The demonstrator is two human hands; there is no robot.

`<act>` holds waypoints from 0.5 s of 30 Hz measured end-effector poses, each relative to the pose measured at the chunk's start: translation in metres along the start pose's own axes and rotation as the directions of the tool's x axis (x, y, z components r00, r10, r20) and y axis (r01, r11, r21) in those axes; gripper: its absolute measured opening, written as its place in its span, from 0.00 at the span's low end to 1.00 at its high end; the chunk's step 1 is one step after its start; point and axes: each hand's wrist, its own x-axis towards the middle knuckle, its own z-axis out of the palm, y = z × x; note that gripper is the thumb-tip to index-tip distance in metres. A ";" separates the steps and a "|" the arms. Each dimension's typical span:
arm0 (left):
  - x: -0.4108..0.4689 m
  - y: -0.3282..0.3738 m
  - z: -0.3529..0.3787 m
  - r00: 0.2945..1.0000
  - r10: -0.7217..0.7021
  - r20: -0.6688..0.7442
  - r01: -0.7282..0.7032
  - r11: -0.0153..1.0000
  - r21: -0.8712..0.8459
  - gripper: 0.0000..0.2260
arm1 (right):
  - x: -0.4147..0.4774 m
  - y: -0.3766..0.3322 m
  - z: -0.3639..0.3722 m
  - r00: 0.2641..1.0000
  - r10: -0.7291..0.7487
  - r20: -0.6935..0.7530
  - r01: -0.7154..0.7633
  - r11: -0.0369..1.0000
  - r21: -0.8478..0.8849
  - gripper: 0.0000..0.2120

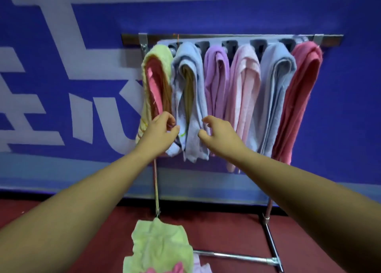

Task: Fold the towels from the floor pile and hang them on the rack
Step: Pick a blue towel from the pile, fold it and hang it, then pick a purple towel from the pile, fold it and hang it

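Rack (226, 39) of bright metal tubing, against blue wall (268, 8) with white lettering, feet on red floor (226, 231). Top rail largely hidden by cloth. Hung over it, left to right, each folded: yellow-green terry towel (159, 54) with pink inner layer, pale blue-grey towel (189, 83), lilac towel (216, 76), pale pink towel (245, 83), light blue towel (276, 83), coral-red towel (303, 87).

Left hand (162, 128) low at left edge of pale blue-grey towel. Grip: fingers curled together against cloth, contact hidden behind knuckles; not possible to tell whether clamped on towel.

Right hand (218, 132) at right edge of same towel. Grip: thumb and fingers apart, curved, holding nothing; thumb tip just at cloth.

Floor pile (160, 246) between forearms: crumpled yellow-green cloth uppermost, pink and lilac pieces beneath, cut off by lower frame edge. Both hands slightly blurred.
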 end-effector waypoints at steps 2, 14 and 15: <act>-0.031 -0.022 0.020 0.994 -0.073 0.086 0.071 0.997 0.026 0.05 | -0.027 0.020 0.026 0.994 0.051 0.093 -0.048 0.998 -0.039 0.17; -0.225 -0.139 0.149 0.743 -0.461 0.485 0.385 0.887 0.254 0.06 | -0.187 0.134 0.185 0.848 0.389 0.361 -0.281 0.906 -0.315 0.22; -0.240 -0.147 0.158 0.725 -0.484 0.490 0.399 0.875 0.274 0.07 | -0.199 0.141 0.197 0.835 0.407 0.371 -0.293 0.899 -0.326 0.22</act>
